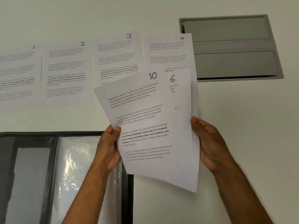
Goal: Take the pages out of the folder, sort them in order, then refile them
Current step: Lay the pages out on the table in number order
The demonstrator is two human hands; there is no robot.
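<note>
Fanning above the table, page 10 overlaps page 6, hiding the lower parts of pages 3 and 4; four numbered pages (1 and 2 included) lie in a row. The left hand pinches page 10, the right hand grips the sheets behind; the open folder lies lower left.

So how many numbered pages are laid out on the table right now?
4, in a row: page 1 far left, then page 2, page 3, page 4. The held sheets may hide others.
</note>
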